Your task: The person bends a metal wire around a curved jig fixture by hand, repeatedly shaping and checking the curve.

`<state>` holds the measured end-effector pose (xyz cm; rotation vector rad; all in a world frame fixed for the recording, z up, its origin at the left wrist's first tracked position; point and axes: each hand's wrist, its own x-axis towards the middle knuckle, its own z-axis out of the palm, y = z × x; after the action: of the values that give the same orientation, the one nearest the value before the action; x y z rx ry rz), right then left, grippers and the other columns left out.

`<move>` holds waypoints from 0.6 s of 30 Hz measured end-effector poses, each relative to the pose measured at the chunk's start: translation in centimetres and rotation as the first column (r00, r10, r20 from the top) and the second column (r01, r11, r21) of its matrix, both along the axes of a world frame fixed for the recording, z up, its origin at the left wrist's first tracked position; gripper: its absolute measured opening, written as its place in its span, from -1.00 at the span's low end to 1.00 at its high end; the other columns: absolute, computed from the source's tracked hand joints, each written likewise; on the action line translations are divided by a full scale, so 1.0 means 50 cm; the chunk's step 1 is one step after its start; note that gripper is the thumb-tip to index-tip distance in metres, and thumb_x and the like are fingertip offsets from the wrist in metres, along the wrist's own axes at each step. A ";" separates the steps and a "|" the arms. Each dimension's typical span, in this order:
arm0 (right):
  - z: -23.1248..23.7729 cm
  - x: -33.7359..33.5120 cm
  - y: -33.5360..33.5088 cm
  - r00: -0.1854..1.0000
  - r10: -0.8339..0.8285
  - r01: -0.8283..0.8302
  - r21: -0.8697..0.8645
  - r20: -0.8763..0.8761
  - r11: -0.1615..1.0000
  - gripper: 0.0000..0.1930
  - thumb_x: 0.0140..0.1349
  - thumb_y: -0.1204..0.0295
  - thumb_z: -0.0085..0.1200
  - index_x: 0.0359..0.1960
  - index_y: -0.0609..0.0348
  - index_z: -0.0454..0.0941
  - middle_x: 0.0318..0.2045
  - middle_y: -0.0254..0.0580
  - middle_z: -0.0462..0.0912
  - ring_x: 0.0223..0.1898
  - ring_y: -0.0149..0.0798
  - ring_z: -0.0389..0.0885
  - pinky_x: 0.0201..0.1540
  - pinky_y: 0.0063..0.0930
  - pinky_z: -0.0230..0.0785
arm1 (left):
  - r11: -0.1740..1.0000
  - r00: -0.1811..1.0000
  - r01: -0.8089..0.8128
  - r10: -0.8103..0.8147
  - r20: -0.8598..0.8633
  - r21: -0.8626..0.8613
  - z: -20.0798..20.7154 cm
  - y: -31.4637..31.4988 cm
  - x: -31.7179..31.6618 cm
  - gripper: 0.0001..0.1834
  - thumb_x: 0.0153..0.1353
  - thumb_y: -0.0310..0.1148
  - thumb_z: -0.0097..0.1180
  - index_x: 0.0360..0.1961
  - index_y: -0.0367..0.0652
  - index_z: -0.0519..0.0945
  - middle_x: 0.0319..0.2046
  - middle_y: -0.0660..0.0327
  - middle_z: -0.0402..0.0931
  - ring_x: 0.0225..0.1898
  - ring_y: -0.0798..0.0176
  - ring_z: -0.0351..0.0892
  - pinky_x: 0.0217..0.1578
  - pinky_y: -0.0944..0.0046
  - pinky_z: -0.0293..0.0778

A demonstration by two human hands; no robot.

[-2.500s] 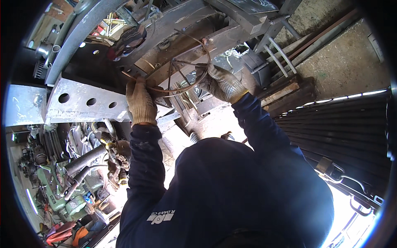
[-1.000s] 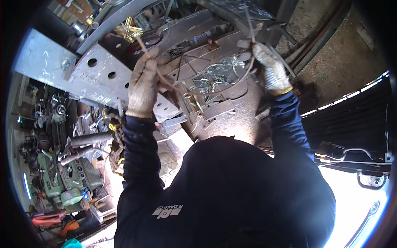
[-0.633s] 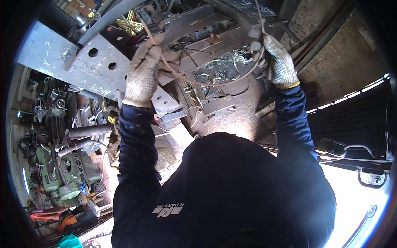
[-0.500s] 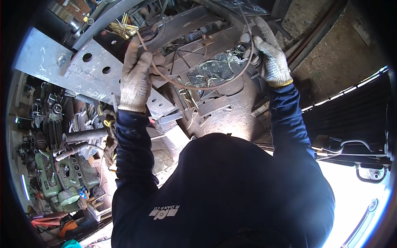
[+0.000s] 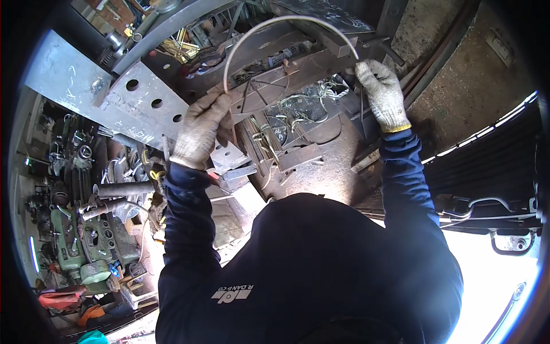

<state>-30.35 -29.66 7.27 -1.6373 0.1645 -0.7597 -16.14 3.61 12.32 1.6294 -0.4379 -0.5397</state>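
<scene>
The curved rod point(image 5: 292, 18) arched between the two gloved hands, above the cluttered workshop. The left hand point(image 5: 200, 129) had its grip closed around one side, a short tail poking out below; the right hand point(image 5: 382, 94) pinched the other side near the fingertips. Holding both sides probably kept the slender arch steady and its curve unobstructed. The dark top point(image 5: 309, 258) carried a white printed logo with lettering, and pale handwritten marks covered the steel plate point(image 5: 146, 94) with holes.
</scene>
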 end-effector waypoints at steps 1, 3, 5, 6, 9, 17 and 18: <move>-0.010 0.004 0.000 0.999 0.033 -0.034 0.119 0.011 0.992 -0.78 0.42 0.33 0.10 -0.12 0.22 0.66 -0.27 -0.32 0.72 -0.32 -0.54 0.57 -0.25 -0.62 0.46 | 0.987 0.995 -0.068 0.056 0.084 0.146 0.011 -0.009 -0.013 -0.69 0.36 -0.17 0.19 -0.12 -0.21 0.69 -0.41 0.28 0.60 -0.54 0.46 0.48 -0.53 0.46 0.39; -0.011 0.004 0.008 0.991 0.121 -0.134 0.342 0.059 0.930 -0.77 0.42 0.30 0.10 -0.13 0.20 0.64 -0.26 -0.25 0.73 -0.35 -0.49 0.62 -0.32 -0.65 0.49 | 0.993 0.983 -0.090 0.075 0.170 0.083 -0.043 0.000 0.014 -0.68 0.36 -0.17 0.19 -0.10 -0.22 0.67 -0.39 0.27 0.60 -0.53 0.45 0.49 -0.50 0.44 0.41; -0.012 -0.004 0.015 0.958 0.274 -0.286 0.407 0.088 0.868 -0.66 0.45 0.20 0.02 0.03 0.21 0.60 -0.36 -0.29 0.69 -0.48 -0.49 0.60 -0.49 -0.69 0.43 | 0.996 0.991 -0.086 0.083 0.107 0.027 -0.050 -0.004 0.011 -0.67 0.38 -0.18 0.17 -0.05 -0.23 0.64 -0.37 0.27 0.61 -0.48 0.44 0.49 -0.41 0.41 0.45; -0.006 -0.015 0.017 0.945 0.325 -0.314 0.396 0.041 0.863 -0.62 0.47 0.18 -0.01 0.08 0.22 0.58 -0.41 -0.32 0.67 -0.53 -0.51 0.59 -0.54 -0.71 0.40 | 0.997 0.991 -0.075 0.073 0.110 0.022 -0.053 -0.008 0.006 -0.67 0.38 -0.18 0.17 -0.05 -0.23 0.64 -0.37 0.27 0.61 -0.48 0.44 0.49 -0.41 0.41 0.45; 0.000 -0.014 0.016 0.928 0.360 -0.352 0.531 0.093 0.771 -0.50 0.51 0.07 -0.16 0.15 0.25 0.53 -0.51 -0.33 0.63 -0.58 -0.52 0.56 -0.54 -0.71 0.40 | 0.973 0.991 -0.133 0.126 -0.049 -0.188 -0.067 -0.020 -0.004 -0.67 0.39 -0.19 0.16 -0.05 -0.26 0.62 -0.33 0.24 0.63 -0.44 0.41 0.52 -0.41 0.38 0.47; -0.012 -0.016 0.001 0.852 0.381 -0.521 0.648 0.359 0.555 -0.32 0.48 -0.09 -0.26 0.11 0.43 0.50 -0.37 -0.07 0.72 -0.54 -0.30 0.66 -0.48 -0.55 0.51 | 0.942 0.981 -0.107 0.049 -0.187 -0.317 -0.065 -0.026 -0.036 -0.57 0.40 -0.15 0.12 0.08 -0.30 0.51 -0.18 0.06 0.61 -0.20 0.16 0.65 -0.20 0.17 0.62; -0.013 -0.016 -0.002 0.854 0.376 -0.518 0.642 0.358 0.565 -0.31 0.49 -0.09 -0.27 0.11 0.43 0.50 -0.38 -0.07 0.72 -0.53 -0.30 0.67 -0.49 -0.55 0.50 | 0.923 0.974 -0.055 -0.034 -0.223 -0.381 -0.064 -0.026 -0.041 -0.54 0.41 -0.15 0.10 0.12 -0.31 0.47 -0.15 0.01 0.60 -0.15 0.09 0.66 -0.16 0.10 0.63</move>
<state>-31.15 -29.74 6.62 -0.7681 -0.0922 -0.3507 -18.19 2.31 9.11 1.1756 -0.3398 -0.5834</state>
